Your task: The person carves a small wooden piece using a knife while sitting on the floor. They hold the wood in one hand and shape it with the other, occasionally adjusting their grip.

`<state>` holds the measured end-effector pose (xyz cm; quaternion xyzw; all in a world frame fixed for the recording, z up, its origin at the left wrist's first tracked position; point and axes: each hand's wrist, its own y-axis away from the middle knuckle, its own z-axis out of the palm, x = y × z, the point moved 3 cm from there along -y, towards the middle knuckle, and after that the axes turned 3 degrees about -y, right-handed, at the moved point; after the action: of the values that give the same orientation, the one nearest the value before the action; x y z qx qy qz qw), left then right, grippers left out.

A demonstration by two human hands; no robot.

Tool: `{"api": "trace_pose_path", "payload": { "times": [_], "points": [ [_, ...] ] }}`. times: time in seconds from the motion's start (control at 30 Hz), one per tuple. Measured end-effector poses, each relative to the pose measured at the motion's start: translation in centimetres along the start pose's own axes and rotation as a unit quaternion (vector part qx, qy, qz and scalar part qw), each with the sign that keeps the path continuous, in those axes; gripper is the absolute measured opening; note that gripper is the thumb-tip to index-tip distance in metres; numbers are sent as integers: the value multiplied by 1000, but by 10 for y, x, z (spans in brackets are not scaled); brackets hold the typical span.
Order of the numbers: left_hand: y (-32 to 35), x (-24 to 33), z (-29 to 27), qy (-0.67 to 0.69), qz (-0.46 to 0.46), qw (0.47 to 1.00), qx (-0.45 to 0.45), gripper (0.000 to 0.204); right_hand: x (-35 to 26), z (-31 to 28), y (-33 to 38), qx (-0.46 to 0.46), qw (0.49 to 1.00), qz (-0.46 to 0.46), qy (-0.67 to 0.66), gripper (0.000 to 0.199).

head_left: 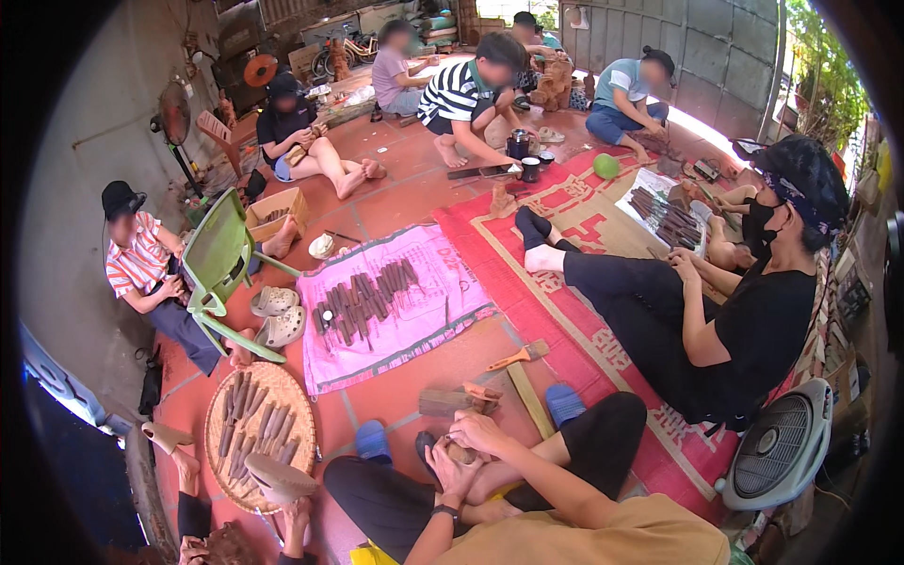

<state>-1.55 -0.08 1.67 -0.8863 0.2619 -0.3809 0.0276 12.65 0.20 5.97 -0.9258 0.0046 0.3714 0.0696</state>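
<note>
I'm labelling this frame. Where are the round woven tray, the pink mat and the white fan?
round woven tray (299, 407), head view, bare right rim.
pink mat (443, 282), head view, bare right part.
white fan (780, 444), head view, front grille.

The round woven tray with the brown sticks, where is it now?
The round woven tray lies on the tiled floor at lower left in the head view, just below the pink mat, left of the person's knees.
</note>
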Motion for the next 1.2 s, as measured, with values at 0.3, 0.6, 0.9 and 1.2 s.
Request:
{"api": "trace_pose_path", "payload": {
  "times": [0.3, 0.6, 0.9, 1.2],
  "points": [
    [-2, 2, -4, -2, -8, 1000, 8, 87, -10, -13, 22, 2, 995, -22, -99, 18],
    [0, -1, -2, -1, -5, 1000, 10, 90, -13, -9, 10, 34, 999, -10, -18, 16],
    [1, -3, -1, -7, 4, 1000, 14, 89, 4, -5, 19, -1, 993, -50, -106, 15],
    [1, 4, -6, -15, 5, 1000, 5, 87, -4, -3, 11, -5, 998, -51, -44, 15]
  ]
}}
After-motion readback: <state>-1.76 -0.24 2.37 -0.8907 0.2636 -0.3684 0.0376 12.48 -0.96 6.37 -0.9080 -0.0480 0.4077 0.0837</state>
